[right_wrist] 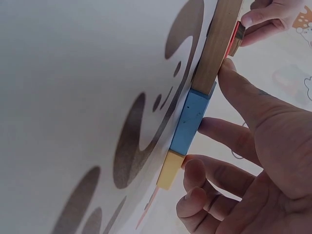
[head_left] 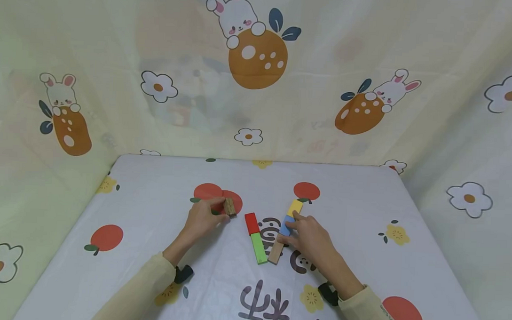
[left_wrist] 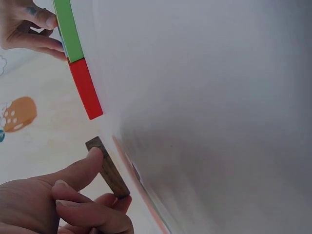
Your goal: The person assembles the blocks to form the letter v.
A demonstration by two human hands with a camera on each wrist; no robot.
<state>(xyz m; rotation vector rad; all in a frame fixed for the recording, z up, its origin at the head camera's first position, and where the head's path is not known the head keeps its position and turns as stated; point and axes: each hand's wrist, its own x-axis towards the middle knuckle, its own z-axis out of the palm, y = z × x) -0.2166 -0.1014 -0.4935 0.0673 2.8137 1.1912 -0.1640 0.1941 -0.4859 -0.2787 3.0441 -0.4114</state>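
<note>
My left hand (head_left: pixel 202 220) pinches a small dark brown wooden block (head_left: pixel 230 207) between thumb and fingers, left of the other blocks. In the left wrist view the brown block (left_wrist: pixel 113 173) is tilted. A red block (head_left: pixel 251 223) and a green block (head_left: pixel 259 248) lie end to end. Beside them a yellow block (head_left: pixel 295 207), a blue block (head_left: pixel 285 228) and a light wooden block (head_left: pixel 275 254) form a second slanted row. My right hand (head_left: pixel 314 238) rests its spread fingertips on this row; in the right wrist view its thumb touches the light wooden block (right_wrist: pixel 217 46).
The two rows nearly meet at their near ends and spread apart toward the back. A white tablecloth (head_left: pixel 218 276) printed with fruit and flowers covers the table. A patterned curtain (head_left: pixel 189 129) stands behind the table's far edge.
</note>
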